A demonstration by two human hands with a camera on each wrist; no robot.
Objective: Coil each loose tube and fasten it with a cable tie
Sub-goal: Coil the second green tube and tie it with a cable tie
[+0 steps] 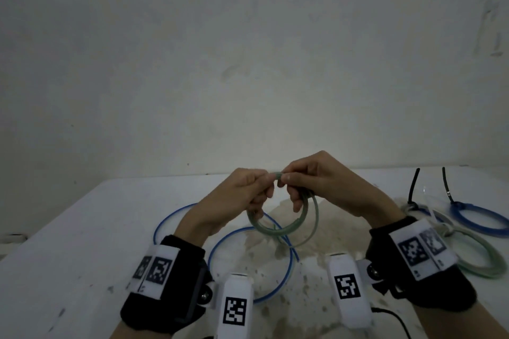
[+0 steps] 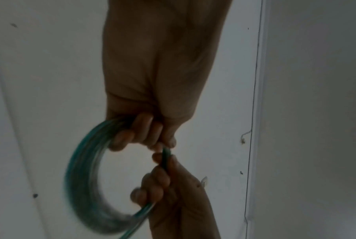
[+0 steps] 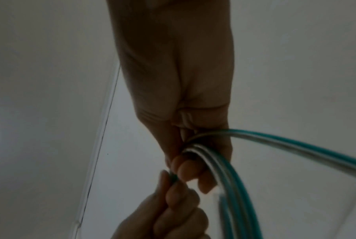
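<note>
A green tube coil [image 1: 278, 228] of several turns hangs in the air above the table, held at its top by both hands. My left hand [image 1: 248, 190] grips the coil's left part [image 2: 84, 169], fingers curled round the strands. My right hand [image 1: 303, 181] pinches the top and curls round the right strands [image 3: 224, 161]. The two hands meet over one short stretch of tube [image 2: 165, 156]. A loose blue tube [image 1: 220, 248] lies in two big loops on the table under the hands. No cable tie shows in either hand.
At the right on the white table [image 1: 68, 242] lie a tied blue coil [image 1: 479, 217] and a green coil [image 1: 484, 259], with black cable-tie tails [image 1: 413, 187] sticking up. A worn, stained patch [image 1: 316, 242] covers the table's middle. A wall stands behind.
</note>
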